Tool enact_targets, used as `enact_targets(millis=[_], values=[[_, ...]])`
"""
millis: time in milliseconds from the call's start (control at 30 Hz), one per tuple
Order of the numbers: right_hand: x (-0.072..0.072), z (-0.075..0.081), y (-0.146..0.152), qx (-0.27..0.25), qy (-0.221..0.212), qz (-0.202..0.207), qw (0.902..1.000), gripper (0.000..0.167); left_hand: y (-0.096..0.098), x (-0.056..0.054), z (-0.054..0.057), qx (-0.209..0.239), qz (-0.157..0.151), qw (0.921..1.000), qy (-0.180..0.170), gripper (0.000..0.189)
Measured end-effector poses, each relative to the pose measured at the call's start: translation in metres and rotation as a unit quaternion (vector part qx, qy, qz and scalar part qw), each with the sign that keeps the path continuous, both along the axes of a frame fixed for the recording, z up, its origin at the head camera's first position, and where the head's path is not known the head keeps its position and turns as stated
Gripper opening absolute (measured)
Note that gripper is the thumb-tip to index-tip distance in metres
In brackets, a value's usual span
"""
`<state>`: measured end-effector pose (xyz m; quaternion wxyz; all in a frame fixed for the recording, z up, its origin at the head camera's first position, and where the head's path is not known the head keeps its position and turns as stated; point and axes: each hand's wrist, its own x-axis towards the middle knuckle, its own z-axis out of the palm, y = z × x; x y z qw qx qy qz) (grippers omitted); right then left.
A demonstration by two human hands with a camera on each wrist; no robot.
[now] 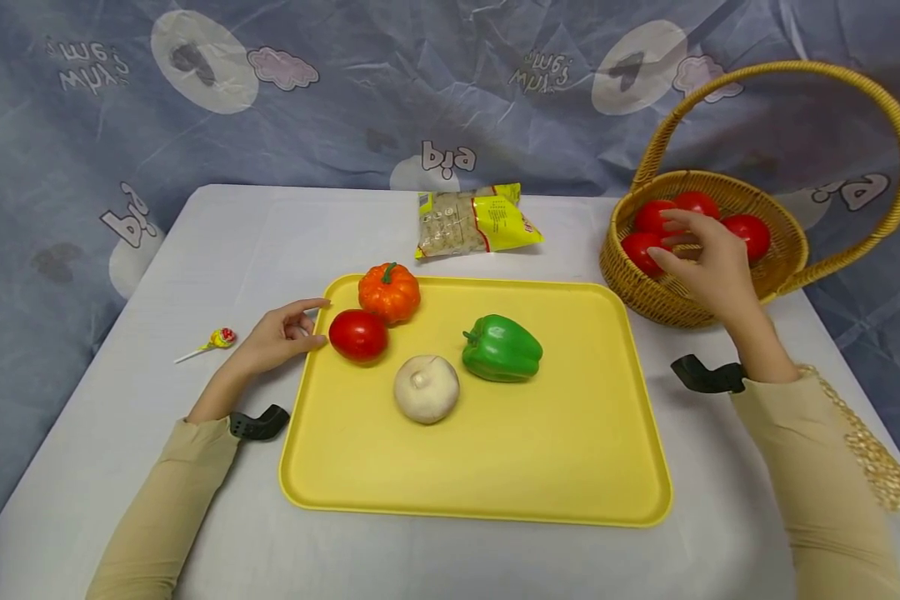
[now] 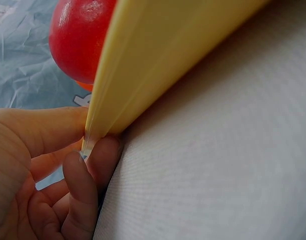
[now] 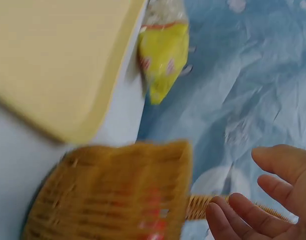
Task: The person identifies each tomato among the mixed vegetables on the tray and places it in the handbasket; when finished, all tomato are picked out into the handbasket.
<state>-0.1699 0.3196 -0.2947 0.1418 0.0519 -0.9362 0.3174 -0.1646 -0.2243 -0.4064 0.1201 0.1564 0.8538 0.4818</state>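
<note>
At the upper left edge of the yellow tray (image 1: 562, 467), my left hand (image 1: 273, 335) pinches the rim, with fingertips (image 2: 104, 150) on its underside in the left wrist view. Just inside that rim lies a red tomato (image 1: 357, 337), touching or nearly touching a small orange pumpkin (image 1: 388, 293). A white mushroom (image 1: 426, 389) and a green bell pepper (image 1: 502, 348) sit nearer the tray's middle. My right hand (image 1: 708, 258), fingers loosely bent and apart, is over the wicker basket (image 1: 645, 296) and holds nothing. Several red tomatoes (image 1: 748, 236) lie in the basket, partly hidden by the hand.
Behind the tray lies a yellow and clear food packet (image 1: 480, 221). A wrapped lollipop (image 1: 222, 337) rests left of my left hand. The basket's tall handle (image 1: 817, 71) arches above its opening. A gold woven strip (image 1: 873, 450) lies by my right sleeve.
</note>
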Motion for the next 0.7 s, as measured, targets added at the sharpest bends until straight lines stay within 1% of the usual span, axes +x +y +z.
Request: enact_targets(millis=[133, 233, 333, 467, 633, 700], values=[[0.005, 0.005, -0.018, -0.014, 0.043, 0.019, 0.9988, 0.045, 0.0, 0.0, 0.001, 0.0, 0.0, 1.0, -0.001, 0.054], [0.008, 0.007, -0.033, -0.023, 0.076, 0.042, 0.996, 0.044, 0.0, -0.001, 0.002, -0.002, 0.001, 1.0, -0.002, 0.054], [0.01, 0.007, -0.048, -0.035, 0.096, 0.069, 0.9923, 0.044, 0.0, -0.001, 0.002, -0.004, 0.0, 1.0, 0.001, 0.053], [0.014, 0.007, -0.071, -0.053, 0.095, 0.105, 0.9885, 0.047, 0.0, -0.001, 0.001, 0.002, -0.002, 1.0, 0.005, 0.053], [0.019, 0.005, -0.102, -0.067, 0.077, 0.159, 0.982, 0.047, -0.001, 0.0, -0.001, 0.011, -0.006, 0.9999, 0.007, 0.054], [0.022, 0.003, -0.116, -0.065, 0.07, 0.181, 0.9788, 0.047, -0.001, 0.0, -0.001, 0.012, -0.006, 0.9999, 0.006, 0.054]])
